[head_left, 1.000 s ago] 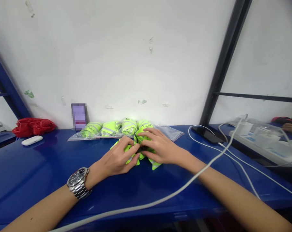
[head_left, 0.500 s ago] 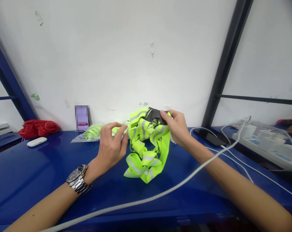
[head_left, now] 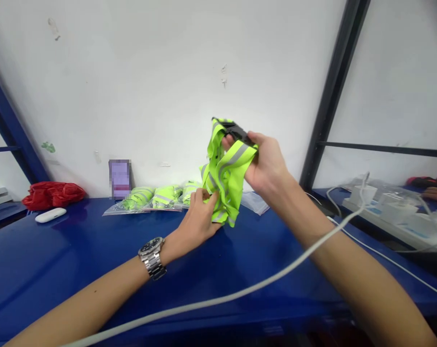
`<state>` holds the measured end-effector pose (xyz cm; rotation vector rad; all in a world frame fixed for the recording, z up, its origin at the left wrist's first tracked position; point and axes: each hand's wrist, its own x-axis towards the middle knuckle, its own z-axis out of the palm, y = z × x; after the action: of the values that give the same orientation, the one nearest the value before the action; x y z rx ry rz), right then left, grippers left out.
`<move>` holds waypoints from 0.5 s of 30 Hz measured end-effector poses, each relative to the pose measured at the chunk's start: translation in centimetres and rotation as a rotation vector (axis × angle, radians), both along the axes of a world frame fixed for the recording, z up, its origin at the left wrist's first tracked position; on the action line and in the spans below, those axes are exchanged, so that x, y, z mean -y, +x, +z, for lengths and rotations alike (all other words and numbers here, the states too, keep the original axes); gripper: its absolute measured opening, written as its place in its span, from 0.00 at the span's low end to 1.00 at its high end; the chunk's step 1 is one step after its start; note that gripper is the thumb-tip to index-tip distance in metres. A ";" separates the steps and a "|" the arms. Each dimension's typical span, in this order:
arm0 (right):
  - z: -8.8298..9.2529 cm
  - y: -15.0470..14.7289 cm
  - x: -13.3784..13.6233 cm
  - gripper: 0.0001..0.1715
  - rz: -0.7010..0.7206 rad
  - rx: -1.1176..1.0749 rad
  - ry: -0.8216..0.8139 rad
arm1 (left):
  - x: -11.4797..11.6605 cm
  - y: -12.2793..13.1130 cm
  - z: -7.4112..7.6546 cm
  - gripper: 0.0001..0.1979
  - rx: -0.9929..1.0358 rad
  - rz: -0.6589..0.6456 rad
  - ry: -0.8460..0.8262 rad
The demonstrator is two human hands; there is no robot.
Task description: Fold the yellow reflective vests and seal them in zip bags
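A neon-yellow reflective strap [head_left: 230, 179] with grey stripes hangs in loose folds above the table, in the middle of the head view. Its black plastic buckle [head_left: 234, 131] is at the top, where my right hand [head_left: 267, 161] is closed round strap and buckle, thumb on top. Lower down, my left hand [head_left: 200, 217] has its bent fingers at the bottom folds, gripping them; some fingertips are hidden behind the fabric. A metal watch [head_left: 152, 258] is on my left wrist.
Clear bags with folded yellow straps [head_left: 164, 196] lie along the wall. To the left are a phone [head_left: 120, 178], a white case [head_left: 51, 215] and red fabric [head_left: 54, 193]. A white cable [head_left: 240, 293] crosses in front; chargers [head_left: 392, 207] stand right.
My right hand has raised the strap and buckle off the table. My left hand has moved right, from beside the strap to its lower folds.
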<state>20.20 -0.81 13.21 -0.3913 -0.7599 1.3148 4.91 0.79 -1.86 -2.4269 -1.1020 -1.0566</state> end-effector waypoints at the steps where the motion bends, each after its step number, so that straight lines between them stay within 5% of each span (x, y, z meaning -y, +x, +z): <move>1: 0.3 0.8 -0.2 0.07 -0.044 -0.013 0.021 | -0.6 -0.8 0.4 0.28 -0.043 -0.002 0.035; 4: 0.8 3.6 -1.0 0.08 -0.184 -0.108 -0.044 | -2.6 -4.0 2.7 0.18 -0.148 -0.014 0.176; 7: -0.7 5.5 -1.9 0.07 -0.283 -0.113 -0.113 | -5.5 -7.7 5.5 0.10 -0.224 -0.008 0.294; 11: -6.2 4.8 -2.3 0.06 -0.285 0.117 -0.263 | -9.5 -10.3 7.3 0.15 -0.207 0.329 0.241; 15: -12.4 2.1 -1.2 0.05 -0.027 0.484 -0.399 | -9.7 -8.0 6.7 0.22 -0.278 0.491 0.066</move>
<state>22.32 0.39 0.82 -1.0625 -0.8831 1.3616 -3.12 10.48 4.87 -2.0132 -1.4283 -0.5697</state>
